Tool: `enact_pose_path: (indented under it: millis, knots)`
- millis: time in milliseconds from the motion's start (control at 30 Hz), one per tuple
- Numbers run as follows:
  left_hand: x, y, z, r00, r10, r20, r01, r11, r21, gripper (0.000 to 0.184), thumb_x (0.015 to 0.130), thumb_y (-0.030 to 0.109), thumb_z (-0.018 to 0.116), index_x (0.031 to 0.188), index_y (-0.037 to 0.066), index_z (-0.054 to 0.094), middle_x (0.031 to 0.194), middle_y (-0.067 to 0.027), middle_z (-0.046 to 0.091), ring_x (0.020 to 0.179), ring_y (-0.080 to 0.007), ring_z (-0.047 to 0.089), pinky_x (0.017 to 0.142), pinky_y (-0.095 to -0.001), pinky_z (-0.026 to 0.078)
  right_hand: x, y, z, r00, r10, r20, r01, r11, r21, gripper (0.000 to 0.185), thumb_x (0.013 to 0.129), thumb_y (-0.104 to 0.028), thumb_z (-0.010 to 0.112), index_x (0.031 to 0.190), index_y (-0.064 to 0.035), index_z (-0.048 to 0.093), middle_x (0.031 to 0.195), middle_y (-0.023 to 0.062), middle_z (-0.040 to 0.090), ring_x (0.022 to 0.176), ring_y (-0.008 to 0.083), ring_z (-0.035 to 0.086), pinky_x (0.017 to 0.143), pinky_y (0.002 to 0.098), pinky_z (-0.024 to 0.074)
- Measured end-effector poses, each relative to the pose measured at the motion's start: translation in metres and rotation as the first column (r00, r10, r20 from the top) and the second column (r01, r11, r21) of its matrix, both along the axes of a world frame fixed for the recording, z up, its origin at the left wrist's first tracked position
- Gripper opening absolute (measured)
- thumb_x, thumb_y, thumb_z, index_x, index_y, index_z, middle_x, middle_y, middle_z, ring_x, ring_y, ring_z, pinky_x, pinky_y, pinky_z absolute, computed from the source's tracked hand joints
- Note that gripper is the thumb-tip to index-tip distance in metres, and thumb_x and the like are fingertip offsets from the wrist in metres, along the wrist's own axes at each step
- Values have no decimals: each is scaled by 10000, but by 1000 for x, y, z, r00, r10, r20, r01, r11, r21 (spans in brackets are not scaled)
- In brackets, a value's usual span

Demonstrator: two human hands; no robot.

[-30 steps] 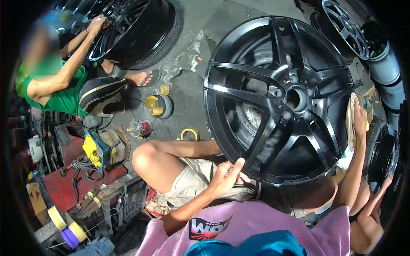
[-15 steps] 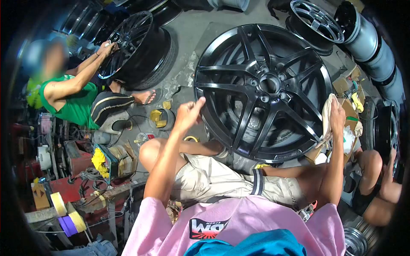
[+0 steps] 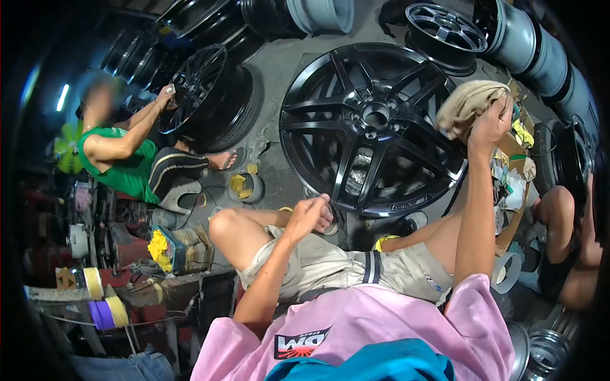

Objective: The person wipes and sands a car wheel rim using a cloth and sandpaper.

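A large black multi-spoke wheel rim (image 3: 375, 114) lies face up in front of my crossed legs. My right hand (image 3: 490, 127) is raised over the rim's right side, its fingers closed around a beige cloth (image 3: 467, 105). The cloth is bunched and slightly blurred, and it covers part of the rim's edge. Just below the rim's lower left edge, above my lap, is my left hand (image 3: 310, 218). Its fingers are curled in, with no object showing in them.
At left, a person in green (image 3: 124, 162) holds something pale against another black wheel (image 3: 203, 89). Silver rims (image 3: 511, 38) line the upper right. A cardboard box (image 3: 508, 235) with papers stands right of my leg; another person's knee (image 3: 558, 213) is beyond it. A bucket (image 3: 246, 188) sits left.
My right hand has lifted the cloth from the rim's lower right edge up over its right side. My left hand has come off the left edge toward my lap, fingers curling. The view has shifted.
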State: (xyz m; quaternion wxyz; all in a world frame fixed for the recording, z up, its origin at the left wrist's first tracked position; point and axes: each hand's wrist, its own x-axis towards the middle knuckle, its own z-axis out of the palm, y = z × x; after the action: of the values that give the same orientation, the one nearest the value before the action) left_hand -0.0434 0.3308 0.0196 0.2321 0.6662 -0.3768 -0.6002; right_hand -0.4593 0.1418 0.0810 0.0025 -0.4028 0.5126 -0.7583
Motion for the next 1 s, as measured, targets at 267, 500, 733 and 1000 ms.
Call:
enact_pose_path:
  millis: [267, 500, 733, 1000]
  knots:
    - [-3, 66, 61, 937, -204, 285, 296, 897, -328, 423, 1092, 338, 680, 887, -30, 711, 828, -58, 702, 774, -109, 647, 688, -310, 523, 78, 4, -21, 664, 553, -504, -301, 814, 497, 195, 1012, -191, 683, 1068, -5, 701, 1070, 185, 617, 1018, 407, 613, 928, 490, 502]
    - [47, 97, 128, 938, 82, 338, 137, 805, -577, 245, 1092, 104, 660, 895, -35, 704, 828, -30, 696, 794, -82, 635, 702, -256, 503, 112, 44, -9, 483, 654, -582, -395, 756, 522, 397, 867, -97, 709, 1260, -46, 735, 1153, 161, 630, 1106, 364, 606, 992, 464, 506]
    - [72, 66, 190, 916, 192, 352, 183, 582, -793, 277, 1069, 102, 681, 828, -35, 686, 779, -48, 685, 739, -90, 625, 674, -250, 479, 154, 85, 4, 524, 772, -358, -546, 628, 554, 232, 963, -60, 680, 1180, -38, 760, 1017, 111, 648, 948, 258, 662, 826, 364, 538]
    - [91, -48, 204, 833, 141, 534, 507, 189, -841, 315, 988, 271, 762, 840, -4, 733, 707, -102, 673, 637, -227, 619, 597, -365, 475, 278, 169, -3, 148, 933, -327, -755, 320, 572, 181, 902, 19, 697, 1059, -12, 783, 938, 125, 674, 762, 282, 710, 709, 393, 579]
